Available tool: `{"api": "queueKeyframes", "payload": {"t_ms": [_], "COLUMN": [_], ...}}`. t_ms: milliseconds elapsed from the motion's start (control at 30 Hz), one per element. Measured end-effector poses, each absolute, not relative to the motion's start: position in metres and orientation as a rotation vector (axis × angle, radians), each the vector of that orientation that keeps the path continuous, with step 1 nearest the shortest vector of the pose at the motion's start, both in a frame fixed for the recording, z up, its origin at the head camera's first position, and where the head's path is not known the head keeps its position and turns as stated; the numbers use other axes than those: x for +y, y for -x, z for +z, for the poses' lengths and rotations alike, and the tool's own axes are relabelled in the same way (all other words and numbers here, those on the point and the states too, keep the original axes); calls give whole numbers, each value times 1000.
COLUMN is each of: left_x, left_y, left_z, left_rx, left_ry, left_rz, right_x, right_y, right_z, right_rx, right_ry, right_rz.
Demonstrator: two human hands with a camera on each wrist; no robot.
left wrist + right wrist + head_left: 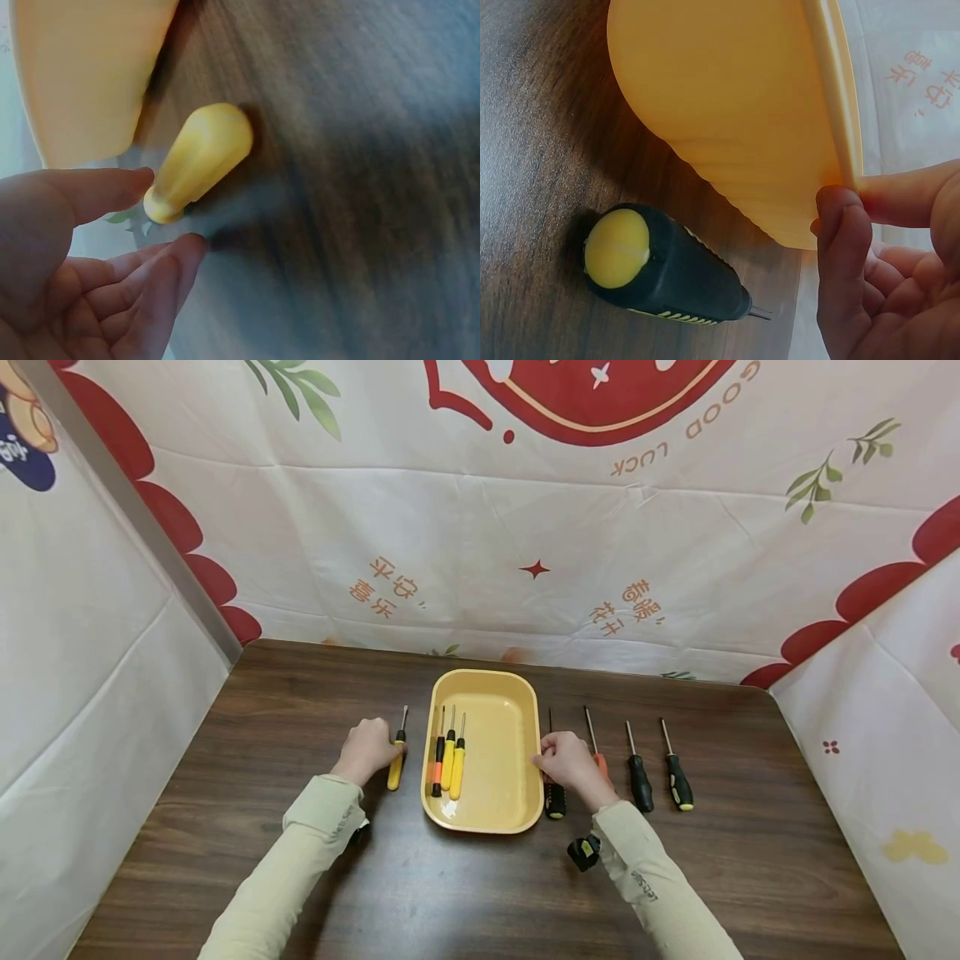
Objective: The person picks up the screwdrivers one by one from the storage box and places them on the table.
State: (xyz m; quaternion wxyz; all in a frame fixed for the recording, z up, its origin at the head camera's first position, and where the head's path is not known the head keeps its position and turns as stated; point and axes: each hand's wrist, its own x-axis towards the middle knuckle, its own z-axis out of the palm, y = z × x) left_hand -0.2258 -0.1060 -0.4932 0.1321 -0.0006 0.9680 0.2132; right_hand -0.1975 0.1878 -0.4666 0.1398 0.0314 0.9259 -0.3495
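Observation:
A yellow-handled screwdriver [394,772] lies on the table left of the yellow tray [498,768]. My left hand [366,750] is at its upper handle. In the left wrist view the thumb is against or very near the yellow handle [206,150], while the other fingertips stand apart from it. My right hand [567,760] pinches the tray's right rim between thumb and fingers, as the right wrist view shows at the rim [831,82]. Inside the tray, along its left side, lie two yellow-handled screwdrivers [457,768] and an orange-and-black one [438,768].
Right of the tray lie a black-and-yellow screwdriver [555,800], an orange-handled one [601,766] partly under the right hand, a black one [641,783] and another black-and-yellow one [679,783]. Printed cloth [465,527] hangs behind the wooden table [465,893].

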Motion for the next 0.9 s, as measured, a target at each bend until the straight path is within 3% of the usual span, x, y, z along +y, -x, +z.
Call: {"api": "queueKeyframes", "payload": {"t_ms": [500,900], "left_x": [-80,-39], "left_y": [233,239], "left_z": [-441,-428], "left_rx": [2891,2889], "left_ry": [-75,-207], "left_rz": [608,592], "right_x": [187,188], "right_y": [200,198], "right_z": [-467,-467], "right_rx": [2665,2663], "right_ry": [-119,-118], "right_rz": [-991,-998]}}
